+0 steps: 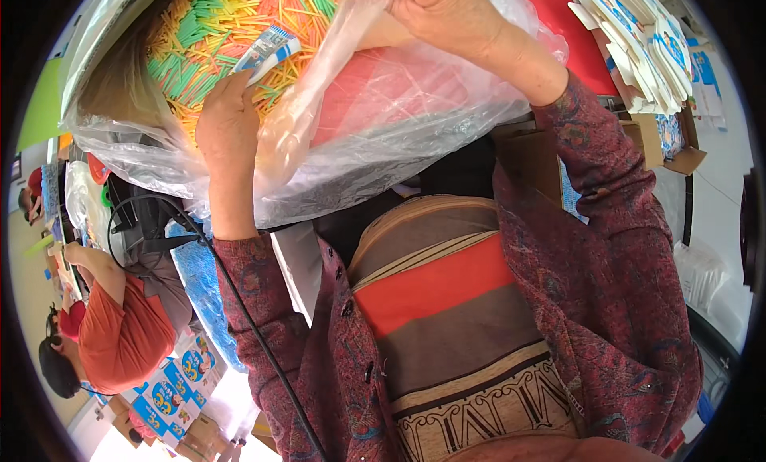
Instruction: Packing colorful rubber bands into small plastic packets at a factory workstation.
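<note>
Left hand: fingers closed on the near end of a small blue-and-white packet, its far end free and tilted up. Packet sits just above the coloured sticks; whether it touches them, cannot tell.

Right hand: clamped on a gathered fold of clear film, fingers partly cut off by the top edge. Fold stands raised beside the sticks, probably so that the loose film does not fall over them and the packet.

Film spreads around the heap and over the near edge; likely a liner keeping the sticks together.

Farther out, right: cartons stacked on a red surface, perhaps for easy reach. Left: a co-worker in orange, well apart.
</note>
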Available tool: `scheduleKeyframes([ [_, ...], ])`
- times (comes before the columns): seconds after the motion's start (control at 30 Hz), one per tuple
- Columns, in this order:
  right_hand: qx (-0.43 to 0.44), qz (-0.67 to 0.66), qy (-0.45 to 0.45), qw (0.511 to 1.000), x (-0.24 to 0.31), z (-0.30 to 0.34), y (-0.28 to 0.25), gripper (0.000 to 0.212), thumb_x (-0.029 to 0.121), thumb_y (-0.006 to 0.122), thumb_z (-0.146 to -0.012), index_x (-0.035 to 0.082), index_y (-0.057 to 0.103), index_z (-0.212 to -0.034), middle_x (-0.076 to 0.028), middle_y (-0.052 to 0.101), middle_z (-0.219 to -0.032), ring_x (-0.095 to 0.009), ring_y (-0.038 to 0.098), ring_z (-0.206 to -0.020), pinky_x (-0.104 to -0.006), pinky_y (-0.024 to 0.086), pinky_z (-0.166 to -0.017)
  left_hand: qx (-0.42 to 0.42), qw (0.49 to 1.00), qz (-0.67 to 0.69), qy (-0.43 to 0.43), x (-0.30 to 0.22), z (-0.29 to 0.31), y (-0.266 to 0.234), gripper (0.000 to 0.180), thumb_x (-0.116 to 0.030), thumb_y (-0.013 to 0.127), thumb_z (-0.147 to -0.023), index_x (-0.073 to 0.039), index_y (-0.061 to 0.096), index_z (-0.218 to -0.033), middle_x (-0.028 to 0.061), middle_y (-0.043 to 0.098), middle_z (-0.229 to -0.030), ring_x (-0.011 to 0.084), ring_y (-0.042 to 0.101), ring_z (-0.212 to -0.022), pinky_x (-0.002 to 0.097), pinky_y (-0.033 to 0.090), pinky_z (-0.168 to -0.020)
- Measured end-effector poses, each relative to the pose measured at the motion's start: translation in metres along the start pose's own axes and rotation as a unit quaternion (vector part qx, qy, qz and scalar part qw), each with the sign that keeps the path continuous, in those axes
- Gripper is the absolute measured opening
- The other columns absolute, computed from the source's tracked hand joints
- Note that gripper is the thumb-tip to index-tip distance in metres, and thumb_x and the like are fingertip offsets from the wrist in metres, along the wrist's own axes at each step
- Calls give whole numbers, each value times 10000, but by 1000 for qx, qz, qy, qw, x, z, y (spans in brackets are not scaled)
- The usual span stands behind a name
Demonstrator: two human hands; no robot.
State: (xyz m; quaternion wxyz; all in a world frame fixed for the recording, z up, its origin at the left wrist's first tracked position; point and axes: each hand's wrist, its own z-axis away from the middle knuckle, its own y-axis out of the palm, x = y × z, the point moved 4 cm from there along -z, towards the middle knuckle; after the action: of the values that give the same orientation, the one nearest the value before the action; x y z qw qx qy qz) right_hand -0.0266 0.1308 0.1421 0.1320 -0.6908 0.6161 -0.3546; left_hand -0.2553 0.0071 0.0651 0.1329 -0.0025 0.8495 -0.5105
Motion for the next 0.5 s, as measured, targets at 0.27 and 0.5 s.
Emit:
scheduleKeyframes([
  [0.27,51,-104,-44,992,10,18,-19,151,34,597,-783,55,658,-919,-97,651,-829,-295,629,-741,-372,501,-695,1,1000,15,-5,1,4,-1,221,-94,574,-850,-97,652,-1057,96,648,-1032,290,610,-962,382,500,-785],
  [0.5,356,-80,29,931,22,122,6,214,45,636,-770,86,672,-976,-85,638,-848,-274,612,-774,-356,505,-731,-57,996,-43,52,-1,18,11,256,-85,592,-827,-69,641,-1078,83,631,-1095,287,586,-1030,371,482,-845],
])
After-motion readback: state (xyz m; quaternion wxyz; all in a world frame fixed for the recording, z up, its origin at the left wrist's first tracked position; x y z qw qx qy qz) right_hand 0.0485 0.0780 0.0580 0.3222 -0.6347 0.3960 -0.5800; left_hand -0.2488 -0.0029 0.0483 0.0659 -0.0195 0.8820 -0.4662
